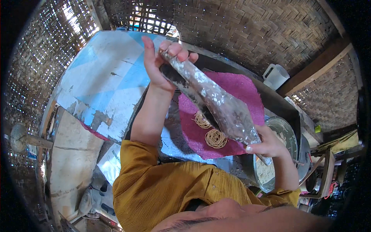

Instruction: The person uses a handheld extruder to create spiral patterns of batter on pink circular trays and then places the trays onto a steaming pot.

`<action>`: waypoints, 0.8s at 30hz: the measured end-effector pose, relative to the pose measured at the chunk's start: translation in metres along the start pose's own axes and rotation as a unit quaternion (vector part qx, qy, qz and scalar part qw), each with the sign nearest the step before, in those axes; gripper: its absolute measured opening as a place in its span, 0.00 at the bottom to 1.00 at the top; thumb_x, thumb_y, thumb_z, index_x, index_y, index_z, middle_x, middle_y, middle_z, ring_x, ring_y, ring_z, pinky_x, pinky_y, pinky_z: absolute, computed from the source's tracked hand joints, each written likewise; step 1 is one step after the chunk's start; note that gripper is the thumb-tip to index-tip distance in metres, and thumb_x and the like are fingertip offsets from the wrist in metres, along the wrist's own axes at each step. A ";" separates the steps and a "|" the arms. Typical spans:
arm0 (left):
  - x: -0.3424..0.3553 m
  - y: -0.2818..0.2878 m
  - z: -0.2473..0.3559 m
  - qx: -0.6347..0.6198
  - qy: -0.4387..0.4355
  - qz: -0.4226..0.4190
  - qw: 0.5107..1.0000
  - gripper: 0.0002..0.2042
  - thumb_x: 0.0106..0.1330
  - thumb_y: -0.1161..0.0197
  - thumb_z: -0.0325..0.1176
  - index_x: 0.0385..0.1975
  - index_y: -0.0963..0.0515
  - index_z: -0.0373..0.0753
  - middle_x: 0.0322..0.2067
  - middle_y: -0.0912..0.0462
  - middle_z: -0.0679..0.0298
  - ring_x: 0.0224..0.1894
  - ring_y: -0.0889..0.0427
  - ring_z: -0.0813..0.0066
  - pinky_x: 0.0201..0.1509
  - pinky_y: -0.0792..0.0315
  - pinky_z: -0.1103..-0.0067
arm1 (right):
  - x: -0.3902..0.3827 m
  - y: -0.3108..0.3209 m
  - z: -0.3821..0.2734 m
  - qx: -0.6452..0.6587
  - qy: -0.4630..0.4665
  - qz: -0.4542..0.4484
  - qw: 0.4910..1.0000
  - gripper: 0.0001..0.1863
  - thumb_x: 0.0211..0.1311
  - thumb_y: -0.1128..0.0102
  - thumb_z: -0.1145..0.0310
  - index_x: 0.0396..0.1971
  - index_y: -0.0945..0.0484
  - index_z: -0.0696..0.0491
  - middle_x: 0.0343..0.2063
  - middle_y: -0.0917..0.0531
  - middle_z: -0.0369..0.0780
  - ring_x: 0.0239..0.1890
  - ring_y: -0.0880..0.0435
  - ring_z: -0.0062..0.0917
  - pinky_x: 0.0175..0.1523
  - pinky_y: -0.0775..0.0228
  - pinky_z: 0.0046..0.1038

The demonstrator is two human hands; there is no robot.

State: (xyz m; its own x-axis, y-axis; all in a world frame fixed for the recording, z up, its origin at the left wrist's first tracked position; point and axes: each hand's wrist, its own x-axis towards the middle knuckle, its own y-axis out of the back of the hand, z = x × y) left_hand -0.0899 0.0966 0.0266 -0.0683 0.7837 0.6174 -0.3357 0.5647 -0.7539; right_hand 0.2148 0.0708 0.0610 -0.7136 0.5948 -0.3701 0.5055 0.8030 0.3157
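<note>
Slanting across the middle is a long, worn wooden hand press [220, 98], grey-brown and smeared with white dough or flour. It seems to have two long arms, with a dark gap between them. My left hand [160, 65] grips its upper end, fingers curled over the edge and thumb sticking up. Around the lower right end my right hand [270, 144] is closed. Below the press lies a pink-purple cloth or mat [247, 87]. Two coiled nests of pale strands rest on it: one nest [215, 139] in full sight, the other nest [201, 120] partly hidden by the press.
Right of the mat, a large basin [284, 125] holds pale dough or flour, partly behind my right arm. A white plastic jug [275, 76] stands at the far right. A blue-and-white peeling sheet [104, 73] covers the surface at left. Woven bamboo walls [247, 31] close in behind.
</note>
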 end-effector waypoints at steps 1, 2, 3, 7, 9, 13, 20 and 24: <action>-0.005 -0.002 -0.003 0.001 0.002 0.003 1.000 0.21 0.59 0.57 0.57 0.17 0.27 0.49 0.19 0.27 0.72 0.25 0.28 0.77 0.44 0.40 0.69 | -0.002 -0.002 0.002 0.020 -0.008 -0.016 1.000 0.33 0.36 0.34 0.61 0.44 0.32 0.63 0.36 0.24 0.40 0.39 0.29 0.21 0.47 0.39 0.25; -0.010 -0.004 -0.007 0.000 0.014 0.000 1.000 0.21 0.59 0.57 0.57 0.17 0.26 0.49 0.20 0.26 0.71 0.25 0.27 0.77 0.45 0.40 0.69 | -0.005 -0.002 0.008 0.025 0.011 -0.012 1.000 0.33 0.36 0.33 0.62 0.45 0.32 0.62 0.36 0.24 0.41 0.40 0.29 0.21 0.48 0.39 0.25; -0.011 -0.005 -0.011 -0.001 0.025 -0.002 1.000 0.22 0.59 0.58 0.57 0.18 0.26 0.49 0.20 0.25 0.71 0.26 0.27 0.76 0.45 0.40 0.69 | -0.009 -0.001 0.011 0.029 0.009 -0.013 0.999 0.33 0.36 0.33 0.62 0.45 0.32 0.62 0.36 0.24 0.41 0.40 0.29 0.21 0.48 0.39 0.25; -0.009 0.007 -0.033 -0.028 0.046 -0.031 0.998 0.23 0.59 0.60 0.58 0.19 0.24 0.49 0.21 0.23 0.71 0.26 0.26 0.74 0.46 0.39 0.68 | -0.021 0.006 0.018 0.005 0.007 -0.002 1.000 0.33 0.36 0.33 0.62 0.45 0.32 0.62 0.36 0.24 0.39 0.39 0.29 0.21 0.47 0.39 0.24; -0.006 0.018 -0.042 -0.117 0.051 -0.092 0.988 0.25 0.59 0.63 0.60 0.25 0.26 0.44 0.24 0.26 0.65 0.32 0.24 0.65 0.50 0.37 0.61 | -0.023 0.007 0.023 -0.002 0.008 0.024 1.000 0.34 0.35 0.33 0.62 0.45 0.33 0.62 0.36 0.24 0.39 0.40 0.29 0.20 0.47 0.39 0.24; -0.007 0.029 -0.065 -0.065 0.174 0.050 0.981 0.26 0.60 0.65 0.58 0.46 0.35 0.44 0.38 0.27 0.61 0.41 0.27 0.64 0.52 0.40 0.61 | -0.018 0.004 0.036 0.047 0.040 0.056 0.997 0.35 0.35 0.32 0.63 0.46 0.34 0.64 0.37 0.25 0.40 0.40 0.29 0.20 0.48 0.39 0.23; -0.053 0.060 -0.107 0.445 0.471 0.071 0.758 0.22 0.62 0.62 0.51 0.43 0.30 0.41 0.46 0.31 0.58 0.47 0.33 0.63 0.55 0.44 0.69 | -0.011 0.006 0.044 0.082 0.030 0.064 0.994 0.36 0.35 0.32 0.62 0.46 0.34 0.64 0.38 0.26 0.40 0.41 0.30 0.21 0.48 0.40 0.24; -0.052 0.054 -0.091 0.564 0.483 -0.033 0.669 0.21 0.62 0.61 0.48 0.43 0.28 0.41 0.49 0.34 0.57 0.51 0.37 0.62 0.56 0.46 0.71 | -0.007 0.006 0.051 0.088 0.032 0.093 0.991 0.36 0.34 0.33 0.61 0.46 0.34 0.64 0.38 0.26 0.39 0.41 0.30 0.21 0.48 0.40 0.23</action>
State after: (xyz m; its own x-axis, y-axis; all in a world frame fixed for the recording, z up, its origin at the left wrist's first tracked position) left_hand -0.0185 0.1098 -0.0667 0.4384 0.8757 -0.2025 -0.8406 0.4792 0.2525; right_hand 0.2478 0.0738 0.0207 -0.6265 0.7339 -0.2623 0.7042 0.6773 0.2130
